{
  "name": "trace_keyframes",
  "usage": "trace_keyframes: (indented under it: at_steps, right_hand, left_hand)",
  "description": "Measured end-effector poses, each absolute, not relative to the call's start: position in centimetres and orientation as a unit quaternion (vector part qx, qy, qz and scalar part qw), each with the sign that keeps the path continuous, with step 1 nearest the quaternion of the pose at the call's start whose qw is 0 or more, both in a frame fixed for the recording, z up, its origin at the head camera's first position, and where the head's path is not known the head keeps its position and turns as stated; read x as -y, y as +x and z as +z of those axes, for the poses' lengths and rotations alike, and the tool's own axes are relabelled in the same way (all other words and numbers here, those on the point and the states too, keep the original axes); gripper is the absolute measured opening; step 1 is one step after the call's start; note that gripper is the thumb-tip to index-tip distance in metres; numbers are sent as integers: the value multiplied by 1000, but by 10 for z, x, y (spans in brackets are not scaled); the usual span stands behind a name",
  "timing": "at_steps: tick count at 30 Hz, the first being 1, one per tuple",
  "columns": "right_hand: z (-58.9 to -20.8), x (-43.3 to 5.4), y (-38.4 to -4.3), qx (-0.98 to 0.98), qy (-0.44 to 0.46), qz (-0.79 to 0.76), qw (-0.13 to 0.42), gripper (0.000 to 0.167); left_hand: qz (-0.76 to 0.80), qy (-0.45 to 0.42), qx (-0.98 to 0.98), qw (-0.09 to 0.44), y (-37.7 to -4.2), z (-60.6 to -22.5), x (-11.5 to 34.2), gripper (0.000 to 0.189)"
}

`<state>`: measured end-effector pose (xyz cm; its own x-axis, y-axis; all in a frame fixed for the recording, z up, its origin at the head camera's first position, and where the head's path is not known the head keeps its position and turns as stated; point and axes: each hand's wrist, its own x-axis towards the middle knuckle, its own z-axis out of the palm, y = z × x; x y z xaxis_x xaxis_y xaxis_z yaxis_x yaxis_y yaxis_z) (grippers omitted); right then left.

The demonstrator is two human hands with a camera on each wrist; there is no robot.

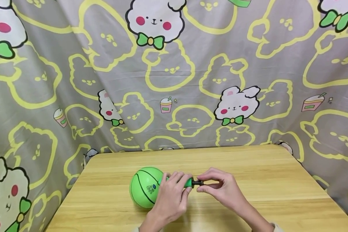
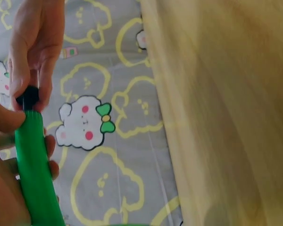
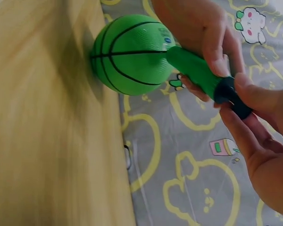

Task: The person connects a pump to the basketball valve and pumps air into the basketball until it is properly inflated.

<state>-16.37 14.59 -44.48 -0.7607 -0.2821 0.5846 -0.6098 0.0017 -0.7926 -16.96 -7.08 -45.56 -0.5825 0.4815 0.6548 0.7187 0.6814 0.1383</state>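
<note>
A green ball [image 1: 142,191] with black seam lines sits on the table, left of both hands. My left hand [image 1: 171,201] grips the green barrel of a small hand pump [image 3: 194,70], whose far end points at the ball. In the right wrist view that end meets the ball's outline; the needle itself does not show. With thumb and fingertips, my right hand [image 1: 224,187] pinches the pump's black handle [image 3: 240,109]. A short stretch of dark rod shows between handle and barrel in the head view. The left wrist view shows the green barrel [image 2: 35,165] lying along the left palm.
The wooden table [image 1: 104,206] spreads out around the ball and hands. Behind it and on both sides hangs a grey curtain [image 1: 191,77] printed with yellow outlines and white cartoon animals, reaching down to the table's back edge.
</note>
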Motion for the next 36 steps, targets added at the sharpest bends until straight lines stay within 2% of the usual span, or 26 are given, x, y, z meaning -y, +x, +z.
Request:
trace_keyframes:
  at_steps: [5, 16, 26, 36]
  right_hand:
    - [-438, -154, -164, 701, 335, 619, 114, 24]
    - [-422, -187, -169, 709, 342, 608, 99, 28]
    - [-411, -208, -168, 737, 300, 598, 90, 27]
    - [-419, -193, -169, 702, 313, 627, 127, 30]
  left_hand:
    - [-202, -347, 873, 277, -173, -453, 77, 25]
    - [-213, -325, 874, 293, -182, -450, 90, 26]
    - [-218, -327, 865, 313, -185, -448, 95, 28]
    - [-222, -316, 866, 318, -180, -450, 90, 30]
